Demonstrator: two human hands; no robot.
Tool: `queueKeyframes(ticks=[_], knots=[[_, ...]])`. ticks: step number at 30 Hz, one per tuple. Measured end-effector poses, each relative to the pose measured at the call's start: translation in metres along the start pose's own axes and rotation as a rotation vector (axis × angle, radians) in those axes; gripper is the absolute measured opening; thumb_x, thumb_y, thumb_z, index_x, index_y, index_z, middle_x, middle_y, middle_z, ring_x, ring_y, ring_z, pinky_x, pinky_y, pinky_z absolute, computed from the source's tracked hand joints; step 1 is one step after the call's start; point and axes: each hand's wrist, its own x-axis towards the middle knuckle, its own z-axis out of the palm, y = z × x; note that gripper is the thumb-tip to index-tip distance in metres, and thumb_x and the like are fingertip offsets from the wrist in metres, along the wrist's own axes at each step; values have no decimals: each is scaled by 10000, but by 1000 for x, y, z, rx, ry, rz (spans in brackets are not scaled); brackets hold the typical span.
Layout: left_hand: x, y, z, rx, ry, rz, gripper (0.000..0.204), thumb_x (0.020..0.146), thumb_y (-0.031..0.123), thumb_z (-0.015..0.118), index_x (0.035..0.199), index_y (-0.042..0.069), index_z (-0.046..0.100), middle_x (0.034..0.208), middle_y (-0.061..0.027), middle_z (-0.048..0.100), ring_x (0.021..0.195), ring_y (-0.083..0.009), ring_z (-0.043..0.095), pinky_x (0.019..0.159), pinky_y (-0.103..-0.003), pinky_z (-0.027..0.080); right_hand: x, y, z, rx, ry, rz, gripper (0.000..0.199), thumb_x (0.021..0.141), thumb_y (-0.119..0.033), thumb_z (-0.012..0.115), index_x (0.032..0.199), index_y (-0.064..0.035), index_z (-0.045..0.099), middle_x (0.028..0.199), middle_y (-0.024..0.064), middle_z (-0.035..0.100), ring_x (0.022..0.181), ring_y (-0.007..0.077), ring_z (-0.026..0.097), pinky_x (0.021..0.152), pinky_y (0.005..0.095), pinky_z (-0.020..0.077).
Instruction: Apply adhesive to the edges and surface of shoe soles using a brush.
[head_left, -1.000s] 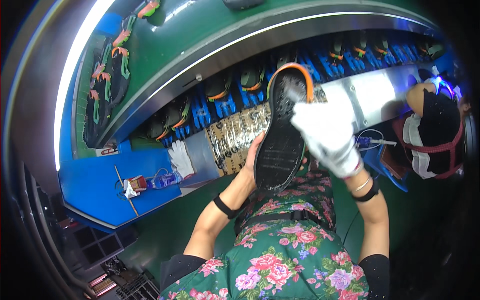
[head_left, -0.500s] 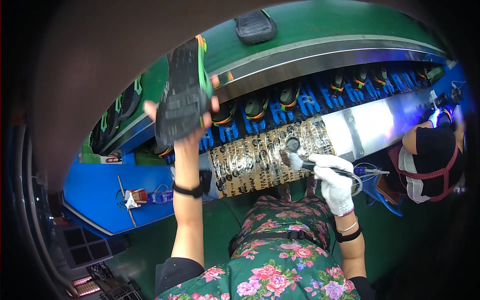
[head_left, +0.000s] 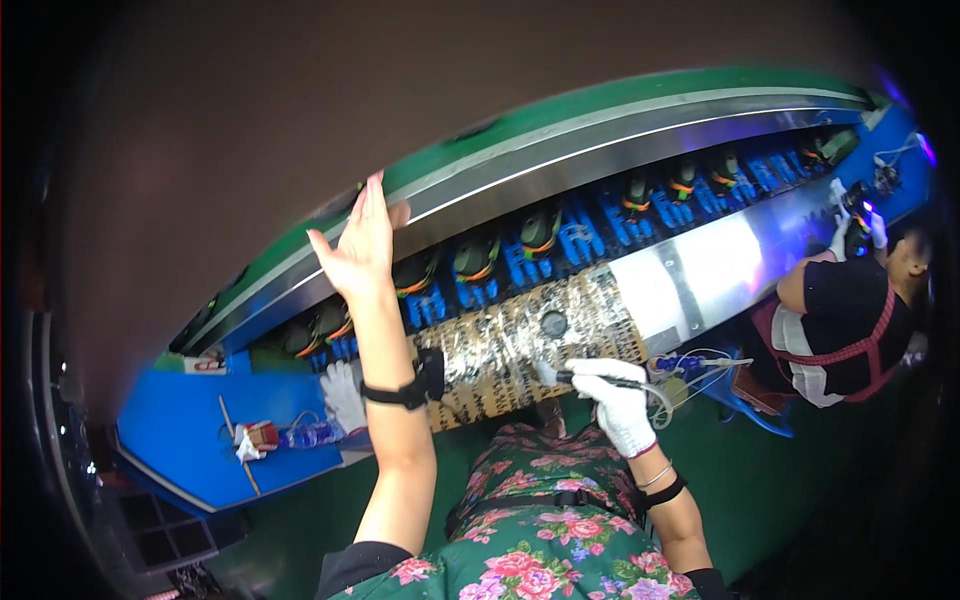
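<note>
My bare left hand [head_left: 362, 240] reaches up to the steel edge of the green conveyor belt [head_left: 590, 98], fingers stretched out and open. Nothing shows in it, though a dark blur hides the area just beyond its fingertips. My right hand [head_left: 612, 410], in a white glove, is closed around a brush [head_left: 563, 377] with pale bristles and a dark handle. The bristles hover over or touch the tape-covered bench top [head_left: 500, 345], close to a small round dark spot; which of the two I cannot tell. A thin pale tube curves beside the glove.
Blue racks [head_left: 578, 240] behind the bench hold dark shoes [head_left: 475, 258] with orange and green trim. A white glove [head_left: 343, 397] and a purple-blue bottle [head_left: 310, 434] lie on the blue side table [head_left: 190, 430]. A co-worker [head_left: 840, 310] sits at the right.
The black shoe sole with green edging is out of my left hand and out of sight. My right hand with the brush has shifted left and slightly down as the view turned.
</note>
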Motion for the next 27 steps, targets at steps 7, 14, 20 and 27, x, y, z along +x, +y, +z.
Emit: queueKeyframes(ticks=[7, 14, 20, 27], knots=[[28, -89, 4, 1926, 16, 240, 719, 862, 241, 866, 1486, 95, 540, 1288, -195, 664, 785, -161, 693, 574, -297, 575, -5, 13, -6, 133, 54, 54, 238, 880, 30, 755, 1114, 31, 794, 1052, 136, 801, 893, 174, 740, 789, 289, 595], [46, -54, -14, 1915, -495, 353, 286, 994, 54, 699, 1259, 31, 593, 1450, -74, 528, 1094, -181, 659, 746, -324, 661, -2, -11, -8, 30, 12, -83, 233, 912, 29, 738, 1141, 37, 783, 1090, 129, 795, 994, 184, 741, 923, 312, 590], [-51, 30, 5, 1705, -285, 866, 102, 1038, 57, 571, 1109, 68, 499, 1485, -208, 524, 1253, -232, 581, 1086, -411, 509, 10, -11, -38, 208, 111, -175, 225, 902, 53, 712, 1115, 46, 786, 1091, 146, 788, 947, 191, 747, 840, 298, 598], [-95, 74, -18, 1611, 104, 156, 411, 1097, 359, 505, 1302, 35, 652, 1197, -83, 666, 1149, -183, 637, 1022, -344, 516, -4, -76, -11, 190, -50, -309, 233, 955, -7, 699, 1167, 75, 749, 1178, 178, 763, 1006, 202, 737, 878, 320, 600]])
